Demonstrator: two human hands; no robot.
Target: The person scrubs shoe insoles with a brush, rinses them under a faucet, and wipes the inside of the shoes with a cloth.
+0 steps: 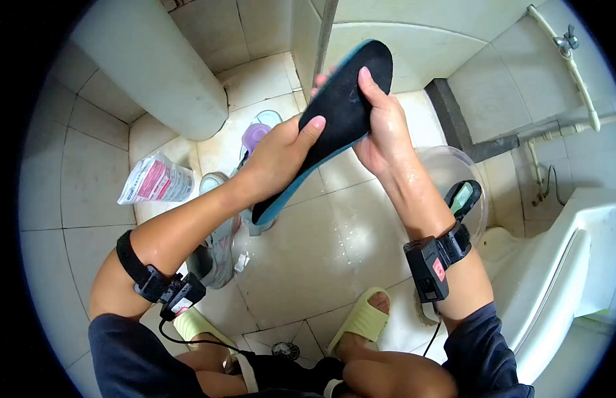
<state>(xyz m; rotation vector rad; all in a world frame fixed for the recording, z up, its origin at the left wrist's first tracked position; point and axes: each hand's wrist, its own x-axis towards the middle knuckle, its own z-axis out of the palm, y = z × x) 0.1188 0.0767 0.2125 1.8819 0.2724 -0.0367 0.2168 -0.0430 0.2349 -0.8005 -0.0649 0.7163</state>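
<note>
A black shoe insole (341, 116) with a teal edge is held up in front of me, tilted from lower left to upper right. My left hand (278, 156) grips its middle from the left, thumb lying on the black face. Near the upper end, my right hand (384, 123) clasps it from the right, with the thumb on top and some fingertips showing behind the far edge. Both wrists look wet. Below to the left, a grey sneaker (218, 255) rests on the floor, partly hidden by my left forearm. A second insole (463, 199) leans in a clear plastic basin (483, 225) at the right.
A pink and white plastic bag (158, 179) stands by the left wall, near a thick white pipe (155, 66). A purple object (255, 136) lies behind my left hand. White porcelain toilet (553, 285) at the right; floor drain (285, 351) between my green slippers (361, 322). The tiles look wet.
</note>
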